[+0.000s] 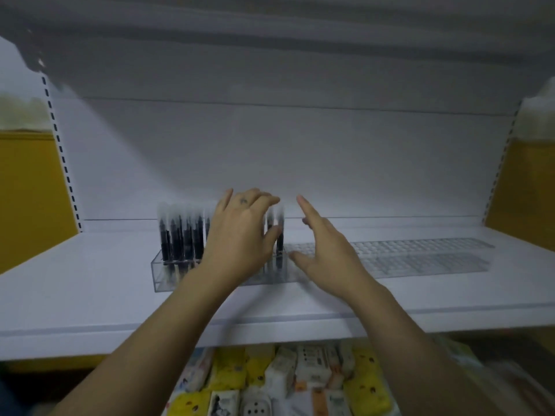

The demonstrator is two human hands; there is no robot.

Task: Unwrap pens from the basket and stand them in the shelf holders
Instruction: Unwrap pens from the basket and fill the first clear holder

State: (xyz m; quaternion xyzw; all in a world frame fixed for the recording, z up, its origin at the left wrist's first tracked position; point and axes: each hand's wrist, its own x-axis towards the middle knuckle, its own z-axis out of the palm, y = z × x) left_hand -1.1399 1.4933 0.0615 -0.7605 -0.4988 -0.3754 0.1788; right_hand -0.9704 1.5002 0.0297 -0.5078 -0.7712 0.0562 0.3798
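Pens with dark barrels and pale caps stand upright in a tight cluster at the left end of a clear holder. The holder sits on a white shelf, left of the shelf's middle, roughly midway between its front edge and the back panel. More of them stand further right in the same holder, just past the left thumb. Motion blur smears them all, so no count can be made.

The left hand hovers over the middle of the holder, back of the hand up. Its fingers are spread wide and nearly straight above the pen tops, and nothing is gripped. Whether its thumb touches the nearest pen is lost in the blur.

The right hand is held above the holder's right end, also spread wide. Its index finger points toward the back panel, its thumb reaches left, and it holds nothing.

A 2nd clear holder, a grid of small cells, lies to the right along the shelf, toward its right edge.

Under the shelf's front edge, yellow and white packaged goods lie crowded together. Yellow side panels flank the shelf at both ends.
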